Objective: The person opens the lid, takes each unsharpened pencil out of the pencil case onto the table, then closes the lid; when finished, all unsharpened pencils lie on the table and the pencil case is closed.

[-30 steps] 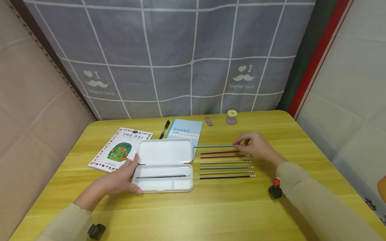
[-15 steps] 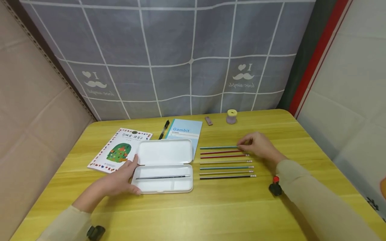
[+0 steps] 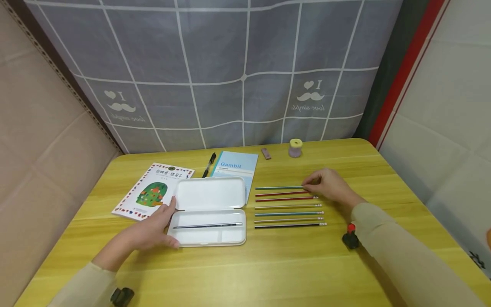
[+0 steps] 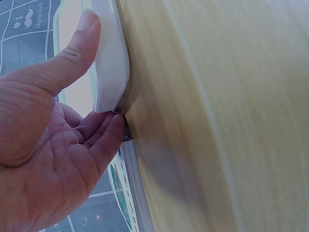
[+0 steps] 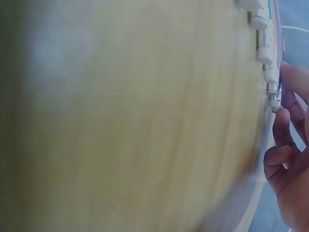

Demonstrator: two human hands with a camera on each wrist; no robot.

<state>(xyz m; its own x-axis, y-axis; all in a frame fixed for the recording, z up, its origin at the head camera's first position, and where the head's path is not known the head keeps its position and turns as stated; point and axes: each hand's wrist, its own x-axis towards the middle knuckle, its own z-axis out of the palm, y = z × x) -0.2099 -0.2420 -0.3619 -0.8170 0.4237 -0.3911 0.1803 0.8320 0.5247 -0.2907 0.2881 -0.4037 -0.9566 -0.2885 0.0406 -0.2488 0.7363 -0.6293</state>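
A white pencil case [image 3: 210,194] lies unfolded on the table, with one dark pencil [image 3: 207,225] in its lower half. My left hand [image 3: 154,226] holds the case's left end, thumb at the near corner and fingers at the far side; the thumb [image 4: 79,46] lies along the white wall in the left wrist view. At the far end of a row of pencils, my right hand [image 3: 329,186] pinches the right end of a green pencil [image 3: 278,187]. That end is hidden by the fingers. Red pencils [image 3: 285,199] lie just nearer, and white eraser tips [image 5: 265,54] show in the right wrist view.
Nearer in the row are a gold pencil [image 3: 287,207], another green one and a black pencil [image 3: 287,226]. Behind the case are a picture book [image 3: 153,187], a black pen [image 3: 209,164], a blue Gambit notebook [image 3: 239,162], an eraser [image 3: 266,154] and a yellow-topped spool [image 3: 295,148].
My right hand has slid the green pencil a little to the right, bringing its left end in line with the row. Over the last half second both hands stay put.
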